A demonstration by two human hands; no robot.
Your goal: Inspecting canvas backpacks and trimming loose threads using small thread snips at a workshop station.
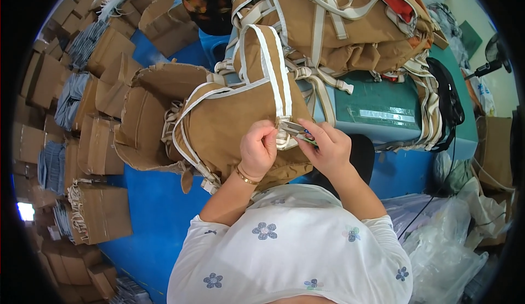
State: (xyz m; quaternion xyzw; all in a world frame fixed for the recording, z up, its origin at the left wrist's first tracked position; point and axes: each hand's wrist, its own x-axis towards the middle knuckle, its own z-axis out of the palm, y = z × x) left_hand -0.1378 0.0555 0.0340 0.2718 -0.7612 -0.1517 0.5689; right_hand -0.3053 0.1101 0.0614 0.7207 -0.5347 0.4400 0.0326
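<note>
A brown fabric backpack (219, 123) with white edging lies in front of me, a white-striped strap (281, 85) running down its middle. My left hand (258, 148) is closed at the lower end of that strap, pinching what looks like pale webbing; the exact bit is partly hidden by my fingers. My right hand (328, 148) grips small snips (292, 129) with green handles, their metal blades lying over the white webbing (283, 140) just beside my left fingertips. I cannot tell whether the blades touch it.
Another brown pack (355, 25) with straps rests on a green-topped bench (377, 104). An open carton (142, 115) stands left, with stacked boxes (95, 216) beyond. Plastic bags (432, 255) lie right, below a black fan (489, 58). Blue floor (136, 260) shows underneath.
</note>
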